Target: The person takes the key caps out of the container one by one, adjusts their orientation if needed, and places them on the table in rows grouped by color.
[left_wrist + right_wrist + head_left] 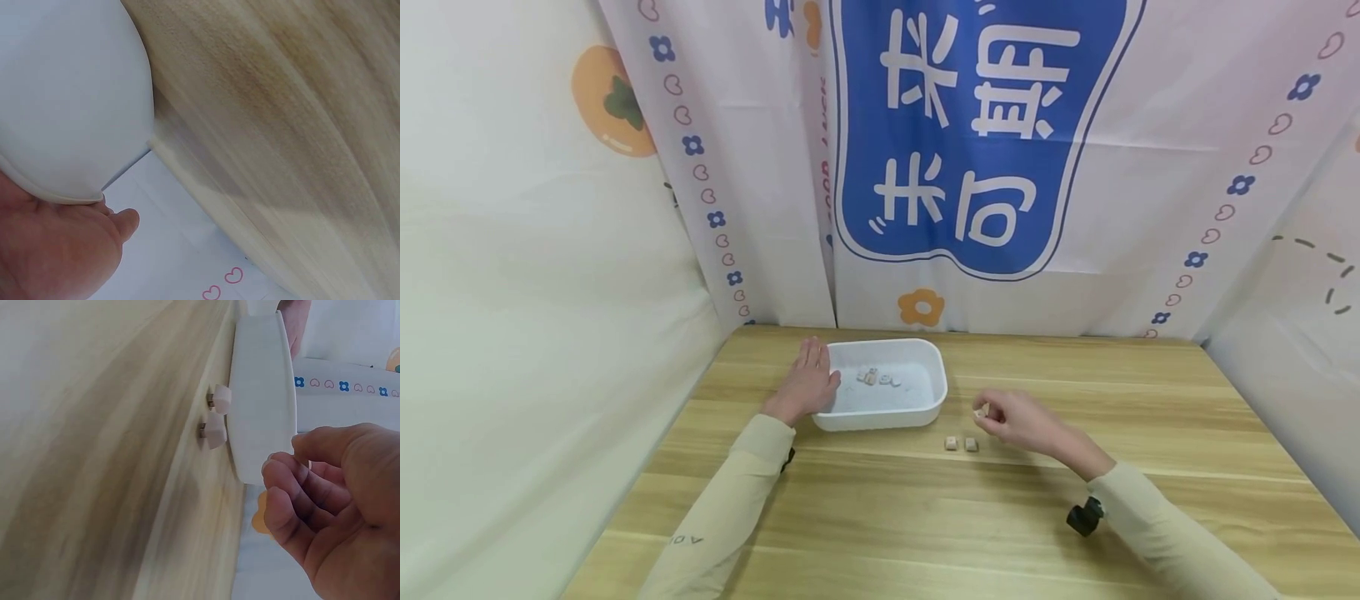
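Note:
A white plastic basin (pixel 880 419) stands on the table with several small pale keycaps (pixel 870 378) inside. My left hand (pixel 805 385) rests on its left rim, fingers extended and thumb over the edge. In the left wrist view the palm (pixel 59 250) lies against the basin's rim. Right of the basin, my right hand (pixel 1018 419) pinches a small keycap (pixel 979 413) between thumb and index finger, above the table. The fingers mostly hide that keycap in the right wrist view. Two keycaps, a pinkish one (pixel 951 443) and a greyer one (pixel 972 444), sit side by side below the hand.
The wood-grain table (pixel 880 517) ends at a printed cloth backdrop (pixel 760 250) behind the basin. White cloth (pixel 535 333) hangs along the left side, and more hangs on the right. A dark wrist device (pixel 1084 517) sits at the right cuff.

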`<state>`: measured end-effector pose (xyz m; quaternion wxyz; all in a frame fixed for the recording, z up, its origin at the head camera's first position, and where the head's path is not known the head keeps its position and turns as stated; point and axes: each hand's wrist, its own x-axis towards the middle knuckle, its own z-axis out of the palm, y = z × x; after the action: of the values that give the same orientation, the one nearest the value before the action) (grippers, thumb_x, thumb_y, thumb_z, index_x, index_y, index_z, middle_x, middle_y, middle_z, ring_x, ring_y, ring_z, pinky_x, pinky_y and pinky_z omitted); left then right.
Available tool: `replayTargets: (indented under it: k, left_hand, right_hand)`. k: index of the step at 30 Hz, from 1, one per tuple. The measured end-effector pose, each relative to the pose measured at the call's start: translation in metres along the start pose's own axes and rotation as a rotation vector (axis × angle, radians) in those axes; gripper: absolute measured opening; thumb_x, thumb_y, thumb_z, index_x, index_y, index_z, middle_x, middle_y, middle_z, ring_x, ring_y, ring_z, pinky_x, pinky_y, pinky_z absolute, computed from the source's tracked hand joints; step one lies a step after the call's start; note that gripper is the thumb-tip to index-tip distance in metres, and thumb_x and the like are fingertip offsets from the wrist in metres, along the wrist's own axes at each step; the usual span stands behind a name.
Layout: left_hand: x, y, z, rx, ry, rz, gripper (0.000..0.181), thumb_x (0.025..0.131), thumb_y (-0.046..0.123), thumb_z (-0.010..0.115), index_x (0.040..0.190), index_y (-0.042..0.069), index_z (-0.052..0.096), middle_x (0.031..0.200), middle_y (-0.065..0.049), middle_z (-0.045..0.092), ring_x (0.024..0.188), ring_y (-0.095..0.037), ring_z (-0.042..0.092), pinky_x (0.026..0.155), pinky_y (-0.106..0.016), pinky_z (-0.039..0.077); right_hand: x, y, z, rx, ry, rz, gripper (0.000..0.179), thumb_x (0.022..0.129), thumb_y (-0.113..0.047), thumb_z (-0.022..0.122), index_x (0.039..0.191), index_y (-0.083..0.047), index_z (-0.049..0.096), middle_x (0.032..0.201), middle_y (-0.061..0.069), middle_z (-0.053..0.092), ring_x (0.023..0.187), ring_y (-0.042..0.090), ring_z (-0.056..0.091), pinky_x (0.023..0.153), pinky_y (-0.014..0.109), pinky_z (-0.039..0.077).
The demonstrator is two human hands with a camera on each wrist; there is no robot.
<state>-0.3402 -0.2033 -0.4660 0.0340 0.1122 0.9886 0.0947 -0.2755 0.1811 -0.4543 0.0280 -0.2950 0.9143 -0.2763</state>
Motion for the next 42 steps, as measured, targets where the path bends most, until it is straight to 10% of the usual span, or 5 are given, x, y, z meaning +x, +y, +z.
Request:
replayTargets:
  k: [42]
  left_hand:
    - [-0.002,0.001,-0.004,0.003,0.002,0.003,0.068,0.105,0.032,0.030,0.152,-0.011,0.008,0.161,-0.027,-0.007,0.151,-0.043,-0.003,0.125,-0.052,0.007]
  right_hand:
    - [-0.024,0.023,0.026,0.044,-0.035,0.099,0.008,0.091,-0.019,0.068,0.094,-0.012,0.068,0.067,-0.009,0.058,0.056,0.003,0.050,0.050,0.020,0.044]
